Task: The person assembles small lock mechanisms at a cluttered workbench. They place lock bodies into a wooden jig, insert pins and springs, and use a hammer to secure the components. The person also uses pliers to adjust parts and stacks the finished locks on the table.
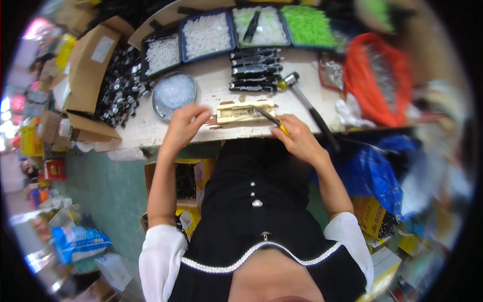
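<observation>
A cream-coloured jig block [245,111] with a long recess lies near the table's front edge, with small thin parts inside. My right hand [300,138] is closed round a slim tool [277,125] with a yellow grip and dark shaft; its tip reaches over the recess. Whether it is tweezers or another hand tool cannot be made out. My left hand [187,126], slightly blurred, hovers just left of the block. Its fingers stretch toward the block without touching it, and nothing shows in them. Behind the block sits a stack of black clear-fronted pens or similar slim pieces [255,70].
A hammer [312,103] lies to the right. A round metal dish [173,95] of clear pieces stands left, beside a carton [93,70] spilling black parts. Trays of white [207,35] and green pieces [308,25] line the back. A red bag [405,95] stands right.
</observation>
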`<state>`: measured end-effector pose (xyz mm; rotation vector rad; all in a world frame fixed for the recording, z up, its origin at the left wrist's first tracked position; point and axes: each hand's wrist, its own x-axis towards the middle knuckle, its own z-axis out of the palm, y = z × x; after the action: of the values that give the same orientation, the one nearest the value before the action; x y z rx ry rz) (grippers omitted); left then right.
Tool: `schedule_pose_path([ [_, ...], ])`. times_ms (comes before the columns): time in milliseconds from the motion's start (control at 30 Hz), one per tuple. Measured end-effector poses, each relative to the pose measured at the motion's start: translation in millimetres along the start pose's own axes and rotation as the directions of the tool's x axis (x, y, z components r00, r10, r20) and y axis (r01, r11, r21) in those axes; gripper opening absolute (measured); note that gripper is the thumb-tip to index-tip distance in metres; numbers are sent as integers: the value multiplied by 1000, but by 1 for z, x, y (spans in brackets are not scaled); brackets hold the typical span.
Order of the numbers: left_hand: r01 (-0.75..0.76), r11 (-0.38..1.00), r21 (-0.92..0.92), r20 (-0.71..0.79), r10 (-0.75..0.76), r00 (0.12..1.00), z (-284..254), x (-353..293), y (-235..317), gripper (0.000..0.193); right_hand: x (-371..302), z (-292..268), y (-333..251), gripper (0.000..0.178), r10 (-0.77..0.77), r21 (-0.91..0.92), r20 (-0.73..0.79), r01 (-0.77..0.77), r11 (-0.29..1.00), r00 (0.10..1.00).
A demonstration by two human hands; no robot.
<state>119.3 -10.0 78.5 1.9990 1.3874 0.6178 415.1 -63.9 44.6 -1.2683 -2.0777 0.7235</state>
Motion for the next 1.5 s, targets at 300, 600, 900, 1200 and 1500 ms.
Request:
schedule_pose_path([
  [300, -340, 762, 551, -66, 446, 893, 101, 146, 53, 29, -17, -17, 2, 25, 87, -28, -51, -89, 996, 995],
  [600, -278, 863, -421, -353, 127, 927, 42, 120, 33, 20, -15, -16, 1, 23, 109, -7, -67, -110, 994, 992],
  [900, 56, 549, -834, 54, -20, 998, 61, 15, 39, 23, 17, 4, -25, 23, -24, 42, -106, 28, 999, 994],
  [1200, -103, 827, -552, -184, -1, 983, 70, -5, 45, 27, 16, 5, -38, 24, -73, -13, -65, 73, 997, 995],
  [1500, 342, 382, -859, 332, -95, 939, 54, -5, 42, 20, 10, 0, -38, 16, -104, -74, 55, 108, 991, 993],
])
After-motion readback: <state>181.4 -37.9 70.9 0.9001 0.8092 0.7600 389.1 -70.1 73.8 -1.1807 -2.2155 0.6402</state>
